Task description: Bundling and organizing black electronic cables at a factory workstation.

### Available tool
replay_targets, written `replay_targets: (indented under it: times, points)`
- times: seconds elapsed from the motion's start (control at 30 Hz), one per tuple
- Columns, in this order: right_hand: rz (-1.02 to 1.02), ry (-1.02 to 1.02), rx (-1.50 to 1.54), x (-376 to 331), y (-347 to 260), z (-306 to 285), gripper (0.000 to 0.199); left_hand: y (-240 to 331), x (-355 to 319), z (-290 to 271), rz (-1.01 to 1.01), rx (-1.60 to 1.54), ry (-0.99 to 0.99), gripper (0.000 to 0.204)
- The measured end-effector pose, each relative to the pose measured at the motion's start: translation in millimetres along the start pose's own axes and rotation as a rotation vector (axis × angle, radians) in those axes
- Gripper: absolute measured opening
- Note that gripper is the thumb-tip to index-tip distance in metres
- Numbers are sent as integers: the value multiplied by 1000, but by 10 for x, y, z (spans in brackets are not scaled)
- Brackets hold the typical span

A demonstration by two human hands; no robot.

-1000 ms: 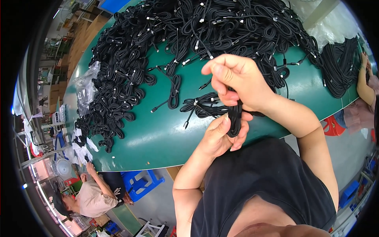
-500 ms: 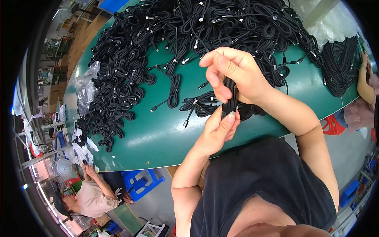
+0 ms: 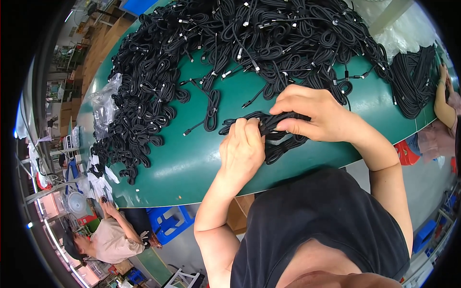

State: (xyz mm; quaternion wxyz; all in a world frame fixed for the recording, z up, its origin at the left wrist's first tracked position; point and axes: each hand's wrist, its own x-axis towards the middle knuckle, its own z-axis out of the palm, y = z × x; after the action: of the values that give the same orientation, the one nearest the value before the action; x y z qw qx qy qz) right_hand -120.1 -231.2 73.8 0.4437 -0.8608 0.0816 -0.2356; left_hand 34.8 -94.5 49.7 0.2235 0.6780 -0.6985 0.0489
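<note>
Both hands are closed on one coiled black cable (image 3: 272, 123), held just above the green table's near side. My left hand (image 3: 244, 144) grips its left end, fingers folded over it, with a dark band showing beside the fingertips. My right hand (image 3: 314, 114) pinches the coil between thumb and fingers, farther right. Beneath and in front of the hands lies more coiled black cable (image 3: 284, 148); where one bundle ends and another begins is partly hidden. A separate tied cable (image 3: 211, 110) with a metal plug rests to the left.
A large heap of black cables (image 3: 288, 33) spreads across the far side of the green table (image 3: 177, 158). A thick cable hank (image 3: 414, 81) lies at the right. Clear plastic bags (image 3: 104, 103) sit at the left. Co-workers (image 3: 110, 235) are at both ends.
The cable bundle went from upright to lying nearly level. My left hand moved left and turned back-up; my right hand moved down and to the right, now pinching the coil.
</note>
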Motion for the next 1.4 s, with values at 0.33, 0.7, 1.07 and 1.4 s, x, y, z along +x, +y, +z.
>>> replay_targets:
  times: [0.33,0.7,1.07,1.4]
  points:
    - [22,-41,-7,-33,67,34,25,-104,93,-152,115,124,-141,32]
    - [-71,479,7,8,-67,421,32,69,69,65,-397,-1520,91,45]
    - [-83,462,-261,49,-95,316,21,111,91,173,-416,-1234,67,26]
    - [47,441,-117,58,-17,349,16,107,90,193,-352,-724,69,21]
